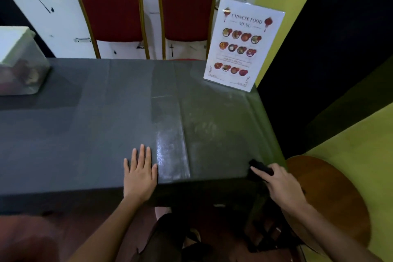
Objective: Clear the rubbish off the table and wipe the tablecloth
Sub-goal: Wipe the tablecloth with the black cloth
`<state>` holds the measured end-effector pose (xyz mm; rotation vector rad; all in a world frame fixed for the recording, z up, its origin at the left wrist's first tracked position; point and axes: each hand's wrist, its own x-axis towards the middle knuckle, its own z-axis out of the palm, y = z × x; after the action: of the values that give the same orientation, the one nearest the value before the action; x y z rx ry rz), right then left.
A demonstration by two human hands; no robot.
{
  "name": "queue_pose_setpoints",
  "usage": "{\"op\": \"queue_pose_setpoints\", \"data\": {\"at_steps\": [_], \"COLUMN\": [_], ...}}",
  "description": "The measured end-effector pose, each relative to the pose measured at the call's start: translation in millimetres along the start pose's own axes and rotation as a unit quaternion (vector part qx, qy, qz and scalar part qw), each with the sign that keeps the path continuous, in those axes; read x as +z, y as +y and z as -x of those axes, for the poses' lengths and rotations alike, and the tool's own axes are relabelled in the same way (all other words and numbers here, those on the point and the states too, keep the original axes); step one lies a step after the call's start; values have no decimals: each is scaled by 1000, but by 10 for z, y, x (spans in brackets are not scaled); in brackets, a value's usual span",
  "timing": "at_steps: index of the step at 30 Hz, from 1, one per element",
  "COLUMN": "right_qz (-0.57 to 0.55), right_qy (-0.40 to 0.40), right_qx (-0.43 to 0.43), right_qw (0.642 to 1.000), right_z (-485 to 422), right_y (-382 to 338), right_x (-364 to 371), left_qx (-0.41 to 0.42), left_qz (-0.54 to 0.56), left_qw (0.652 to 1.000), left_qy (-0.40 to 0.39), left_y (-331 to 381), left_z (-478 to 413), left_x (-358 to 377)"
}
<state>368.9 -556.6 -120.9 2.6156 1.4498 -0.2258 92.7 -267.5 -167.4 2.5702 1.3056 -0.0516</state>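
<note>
A dark grey tablecloth (pixel 95 125) covers the table; a wet, shiny streak runs down its right-centre part. My left hand (pixel 140 173) lies flat on the cloth near the front edge, fingers spread, holding nothing. My right hand (pixel 280 185) is at the table's front right corner, closed on a black wiping cloth (pixel 260 167) that presses on the tablecloth's edge. No loose rubbish shows on the table top.
A standing Chinese food menu (pixel 242 44) is at the far right corner. A translucent box with a white lid (pixel 19 61) sits at the far left. Two red chairs (pixel 110 10) stand behind the table. A round wooden stool (pixel 327 198) is at the right.
</note>
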Motion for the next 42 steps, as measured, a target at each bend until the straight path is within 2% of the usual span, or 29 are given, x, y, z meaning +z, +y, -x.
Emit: {"op": "queue_pose_setpoints", "data": {"at_steps": [3, 7, 10, 13, 16, 19, 22, 25, 27, 29, 30, 32, 37, 40, 42], "right_qz": [-39, -65, -47, -53, -59, -58, -64, -104, -127, -72, -51, -58, -99, -153, -161], "right_qy": [21, 62, 37, 43, 42, 23, 50, 72, 68, 55, 53, 62, 81, 82, 75], "right_qx": [8, -107, -155, -128, -46, 49, 70, 19, -60, -154, -176, -154, -27, 70, 56], "right_qw": [999, 990, 986, 989, 996, 997, 994, 992, 988, 984, 982, 984, 991, 982, 983], "right_z": [-52, -307, -338, -254, -121, 26, -32, -340, -668, -998, -1171, -1502, -2319, -2560, -2492], "right_y": [-326, -1316, -1643, -1282, -618, -87, -15, -321, -573, -774, -831, -874, -860, -974, -1093], "right_x": [54, 108, -9, -22, 34, 30, -19, -129, -187, -225, -251, -311, -384, -368, -353], "left_qx": [-5, -6, 16, 74, 121, 141, 140, 136, 134, 126, 118, 108, 108, 110, 111], "left_qz": [-3, -9, -27, -24, -12, -34, -38, -32, -31, -28, -22, -18, -32, -32, -30], "left_qw": [1000, 999, 999, 997, 992, 989, 988, 989, 990, 991, 993, 994, 994, 993, 993], "left_qy": [-12, -33, -18, -9, -31, -39, -43, -36, -30, -19, -13, -13, -6, -2, -2], "left_y": [78, 167, 218, 369, 611, 771, 823, 843, 836, 815, 799, 760, 724, 705, 690], "left_z": [61, 76, 70, 9, -70, -151, -274, -442, -629, -833, -930, -1064, -1089, -1063, -1060], "left_x": [24, -14, -86, -138, -146, -109, -46, -64, -98, -140, -157, -151, -52, -25, -26]}}
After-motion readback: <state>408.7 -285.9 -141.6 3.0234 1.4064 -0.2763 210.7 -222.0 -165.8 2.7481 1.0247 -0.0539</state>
